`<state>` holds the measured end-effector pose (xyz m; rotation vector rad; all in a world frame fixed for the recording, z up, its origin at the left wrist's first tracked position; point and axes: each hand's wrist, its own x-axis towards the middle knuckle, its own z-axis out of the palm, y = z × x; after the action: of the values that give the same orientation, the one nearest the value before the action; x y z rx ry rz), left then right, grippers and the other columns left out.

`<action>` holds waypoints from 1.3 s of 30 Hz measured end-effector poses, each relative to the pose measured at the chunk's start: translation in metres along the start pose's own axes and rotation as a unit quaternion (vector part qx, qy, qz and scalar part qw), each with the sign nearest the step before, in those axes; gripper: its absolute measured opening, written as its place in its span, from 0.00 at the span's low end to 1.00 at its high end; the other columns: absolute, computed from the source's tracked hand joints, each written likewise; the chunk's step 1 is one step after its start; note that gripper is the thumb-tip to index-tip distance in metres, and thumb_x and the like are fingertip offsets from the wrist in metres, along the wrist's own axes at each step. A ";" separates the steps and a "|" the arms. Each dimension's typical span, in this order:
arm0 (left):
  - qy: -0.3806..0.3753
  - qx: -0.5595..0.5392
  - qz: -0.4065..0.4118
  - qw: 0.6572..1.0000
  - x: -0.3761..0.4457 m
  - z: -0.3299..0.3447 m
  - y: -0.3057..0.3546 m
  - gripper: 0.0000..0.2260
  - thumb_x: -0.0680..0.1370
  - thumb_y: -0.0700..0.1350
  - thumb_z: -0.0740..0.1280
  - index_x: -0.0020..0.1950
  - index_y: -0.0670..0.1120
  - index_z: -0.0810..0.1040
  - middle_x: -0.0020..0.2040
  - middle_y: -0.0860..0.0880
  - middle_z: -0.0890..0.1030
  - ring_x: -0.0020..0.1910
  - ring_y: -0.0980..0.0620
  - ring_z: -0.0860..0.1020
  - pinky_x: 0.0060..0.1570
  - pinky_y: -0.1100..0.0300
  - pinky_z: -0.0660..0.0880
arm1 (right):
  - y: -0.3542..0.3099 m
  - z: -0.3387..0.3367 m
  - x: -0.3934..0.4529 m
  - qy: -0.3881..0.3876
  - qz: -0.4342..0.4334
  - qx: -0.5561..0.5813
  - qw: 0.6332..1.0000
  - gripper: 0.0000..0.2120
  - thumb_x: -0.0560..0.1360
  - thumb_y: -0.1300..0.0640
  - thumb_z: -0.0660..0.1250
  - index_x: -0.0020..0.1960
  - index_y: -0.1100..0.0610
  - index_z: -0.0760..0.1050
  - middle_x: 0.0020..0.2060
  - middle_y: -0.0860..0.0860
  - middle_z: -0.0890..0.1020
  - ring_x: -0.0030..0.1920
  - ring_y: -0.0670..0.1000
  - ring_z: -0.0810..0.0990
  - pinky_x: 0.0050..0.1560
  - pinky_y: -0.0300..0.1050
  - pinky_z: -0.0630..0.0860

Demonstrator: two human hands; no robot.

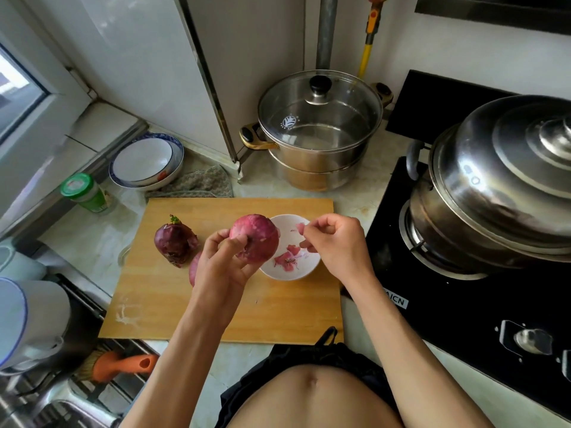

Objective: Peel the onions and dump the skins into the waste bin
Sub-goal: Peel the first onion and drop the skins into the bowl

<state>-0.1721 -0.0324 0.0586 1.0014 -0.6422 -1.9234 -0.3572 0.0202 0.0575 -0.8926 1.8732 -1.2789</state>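
Observation:
My left hand (222,267) grips a red onion (255,237) and holds it up over the wooden cutting board (173,307). My right hand (335,242) pinches a small pink scrap of skin (300,227) above a white bowl (306,273) that has several skin pieces in it. A darker, unpeeled onion (176,244) with a green sprout stands on the board to the left. Part of a third onion (194,268) shows behind my left wrist. No waste bin is in view.
A lidded steel pot (318,131) stands behind the board. A large steel steamer (494,186) sits on the black stove at right. Stacked bowls (146,162), a green-capped jar (85,193) and a cloth lie at back left. The sink with an orange brush (123,364) is at lower left.

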 end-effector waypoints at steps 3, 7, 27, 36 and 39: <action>0.011 0.014 0.003 1.000 -0.001 -0.004 0.001 0.23 0.67 0.39 0.76 0.57 0.45 0.70 0.48 0.45 0.86 0.48 0.41 0.86 0.48 0.48 0.85 | 0.006 0.001 0.002 -0.030 -0.054 -0.144 0.988 0.07 0.76 0.56 0.72 0.40 0.57 0.84 0.36 0.45 0.85 0.35 0.39 0.81 0.39 0.31 0.75; 0.020 0.028 0.001 0.999 -0.002 -0.001 0.001 0.18 0.70 0.37 0.73 0.55 0.46 0.70 0.41 0.48 0.87 0.40 0.47 0.85 0.41 0.54 0.84 | 0.008 0.007 0.001 -0.074 -0.091 -0.237 0.964 0.08 0.79 0.59 0.68 0.45 0.58 0.86 0.45 0.49 0.87 0.39 0.43 0.76 0.43 0.24 0.70; -0.013 0.172 0.023 0.985 0.009 0.001 0.003 0.21 0.68 0.38 0.75 0.59 0.45 0.74 0.50 0.40 0.86 0.51 0.38 0.84 0.59 0.39 0.80 | 0.002 0.008 0.007 -0.156 -0.027 0.042 0.986 0.12 0.74 0.55 0.75 0.55 0.60 0.85 0.45 0.52 0.88 0.47 0.51 0.87 0.54 0.57 0.82; -0.026 0.278 0.066 0.958 0.007 0.009 0.012 0.23 0.66 0.40 0.76 0.59 0.48 0.76 0.49 0.47 0.87 0.45 0.45 0.85 0.43 0.58 0.81 | -0.002 0.005 0.008 -0.132 0.019 0.093 0.987 0.10 0.75 0.66 0.72 0.44 0.51 0.85 0.40 0.54 0.87 0.43 0.57 0.87 0.51 0.58 0.83; -0.009 0.216 0.049 0.975 0.010 0.013 0.008 0.21 0.68 0.38 0.74 0.59 0.46 0.75 0.49 0.42 0.86 0.48 0.39 0.85 0.48 0.49 0.83 | -0.003 0.006 0.007 -0.095 0.029 0.111 0.989 0.09 0.75 0.67 0.70 0.42 0.55 0.84 0.36 0.54 0.87 0.39 0.56 0.87 0.48 0.53 0.84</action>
<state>-0.1819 -0.0443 0.0679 1.1911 -1.1335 -1.7425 -0.3553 0.0109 0.0575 -0.8068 1.5639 -1.2895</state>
